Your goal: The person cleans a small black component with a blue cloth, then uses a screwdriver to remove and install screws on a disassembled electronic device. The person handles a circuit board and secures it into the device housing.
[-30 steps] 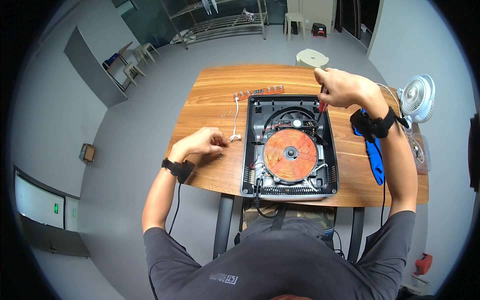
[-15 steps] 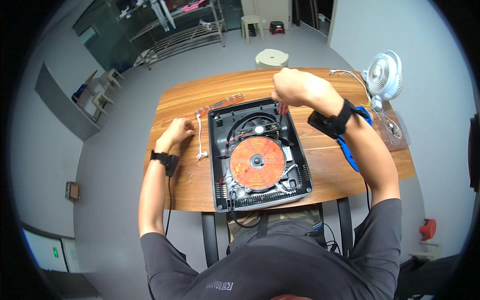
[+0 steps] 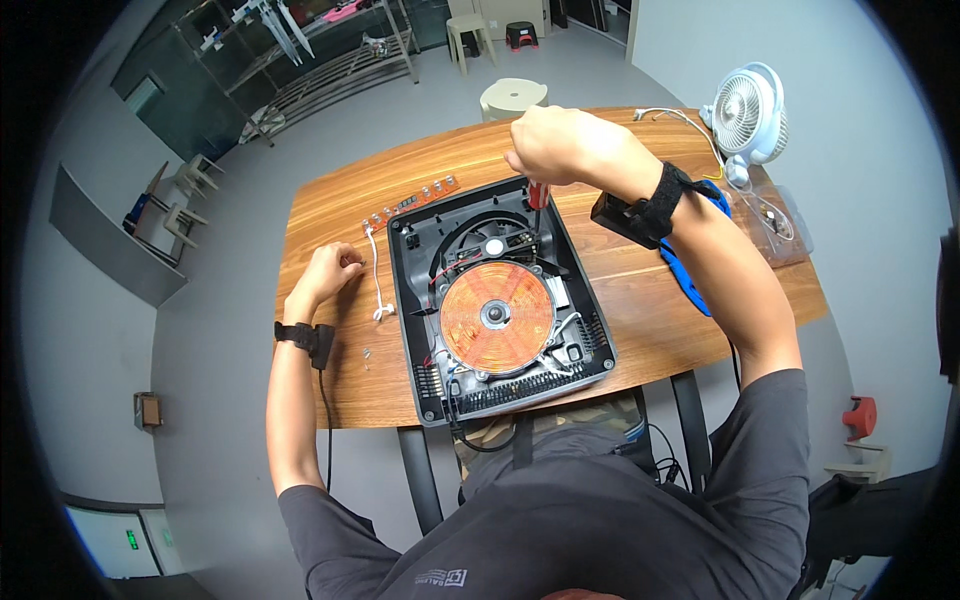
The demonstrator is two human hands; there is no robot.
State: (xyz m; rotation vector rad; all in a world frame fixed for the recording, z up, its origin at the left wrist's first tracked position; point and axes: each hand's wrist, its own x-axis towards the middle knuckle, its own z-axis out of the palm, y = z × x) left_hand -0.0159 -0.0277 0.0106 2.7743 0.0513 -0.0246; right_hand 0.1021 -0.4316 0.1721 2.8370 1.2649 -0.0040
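An opened induction cooker (image 3: pixel 402 330) lies on the table in front of me, its black housing showing a round copper coil (image 3: pixel 497 318) and a black cooling fan (image 3: pixel 492 228). My right hand (image 3: pixel 560 145) is closed round the red handle of a screwdriver (image 3: pixel 540 196), which points down into the housing's far right corner. Its tip is hard to see. Left of the housing, my left hand (image 3: pixel 328 272) is low over the tabletop with curled fingers pressed together; what they hold, if anything, is hidden. A button circuit board (image 3: pixel 410 203) with a white cable (image 3: pixel 377 275) lies close by.
Small screws (image 3: pixel 367 355) lie on the wooden table (image 3: pixel 650 345) near its left front. To the right are a blue object (image 3: pixel 684 282), a clear plastic box (image 3: pixel 785 232) and a light-blue fan (image 3: pixel 745 110). A pale stool (image 3: pixel 514 97) stands beyond the far edge.
The whole view has shifted slightly. My right hand stays at the housing's far right corner, and more of the screwdriver's red handle shows below it. My left hand stays beside the white cable.
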